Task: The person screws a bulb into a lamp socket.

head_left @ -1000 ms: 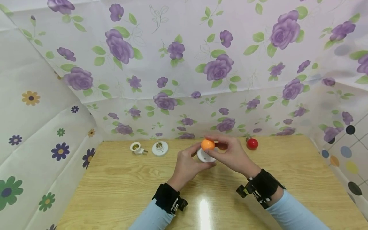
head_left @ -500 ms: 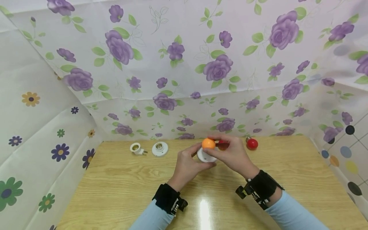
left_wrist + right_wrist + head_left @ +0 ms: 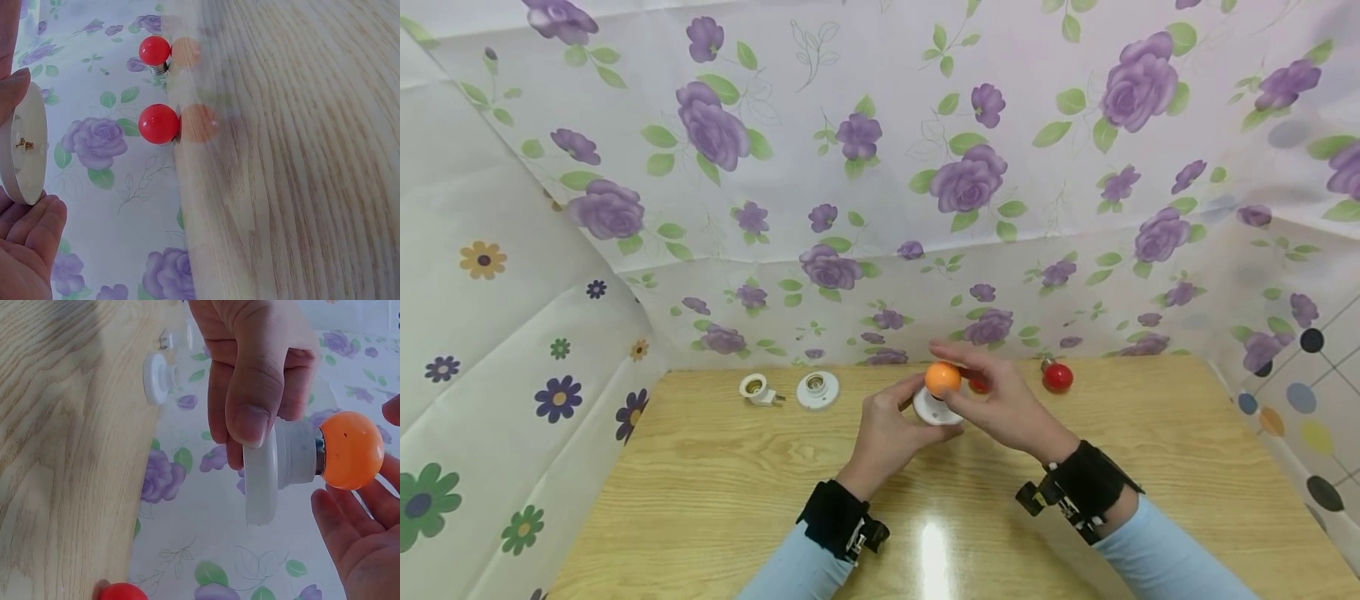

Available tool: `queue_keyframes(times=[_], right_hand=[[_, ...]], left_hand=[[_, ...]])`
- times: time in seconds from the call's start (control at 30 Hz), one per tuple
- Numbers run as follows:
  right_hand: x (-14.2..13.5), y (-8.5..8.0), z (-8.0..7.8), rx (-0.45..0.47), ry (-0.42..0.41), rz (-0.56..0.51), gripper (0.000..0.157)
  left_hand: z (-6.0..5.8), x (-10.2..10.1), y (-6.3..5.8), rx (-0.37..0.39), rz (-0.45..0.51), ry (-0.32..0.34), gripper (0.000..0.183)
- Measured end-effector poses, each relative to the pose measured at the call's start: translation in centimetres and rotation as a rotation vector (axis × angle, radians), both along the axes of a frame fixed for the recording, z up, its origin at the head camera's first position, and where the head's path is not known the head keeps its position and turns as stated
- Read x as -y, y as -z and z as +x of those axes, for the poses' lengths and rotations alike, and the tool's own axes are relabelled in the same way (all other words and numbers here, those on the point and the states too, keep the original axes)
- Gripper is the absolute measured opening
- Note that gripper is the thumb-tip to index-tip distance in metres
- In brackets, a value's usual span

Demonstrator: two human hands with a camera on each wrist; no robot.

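My left hand (image 3: 891, 429) grips the rim of a round white lamp holder (image 3: 259, 481) above the table. Its flat back, with small brass screws, shows in the left wrist view. An orange light bulb (image 3: 352, 450) sits in the holder's socket, with a strip of its metal cap visible. My right hand (image 3: 1003, 408) is around the bulb with fingers spread. In the right wrist view, one fingertip (image 3: 392, 410) stands apart from the glass, and the other fingers lie close beside it.
Along the table's back edge are a white plug-in lamp socket (image 3: 760, 389) and another round lamp holder (image 3: 817, 389) on the left. To the right lie a red bulb (image 3: 1057, 377) and a second red bulb (image 3: 159, 124), partly hidden by my right hand in the head view. Floral sheeting (image 3: 880, 192) rises behind.
My right fingers pinched the orange bulb earlier and have now loosened, the index finger lifting off it. The left hand and lamp holder have stayed in place.
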State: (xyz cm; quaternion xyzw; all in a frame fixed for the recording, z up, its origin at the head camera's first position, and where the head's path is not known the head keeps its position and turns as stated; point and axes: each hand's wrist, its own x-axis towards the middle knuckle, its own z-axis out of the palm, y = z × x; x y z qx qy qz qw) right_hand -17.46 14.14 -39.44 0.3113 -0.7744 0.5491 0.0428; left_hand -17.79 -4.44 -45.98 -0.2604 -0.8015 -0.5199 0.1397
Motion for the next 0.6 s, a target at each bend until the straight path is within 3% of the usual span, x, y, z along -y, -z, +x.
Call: queue_keyframes(times=[0.3,0.6], right_hand=[[0.7,-2.0,1.3,-0.006,-0.025,-0.026,0.045],[0.5,-1.1,0.8,0.014,-0.017,-0.023,0.042]], left_hand=[[0.0,0.0,0.1,0.003,-0.002,-0.009,0.062],[0.0,0.0,0.1,0.005,-0.004,-0.008,0.061]])
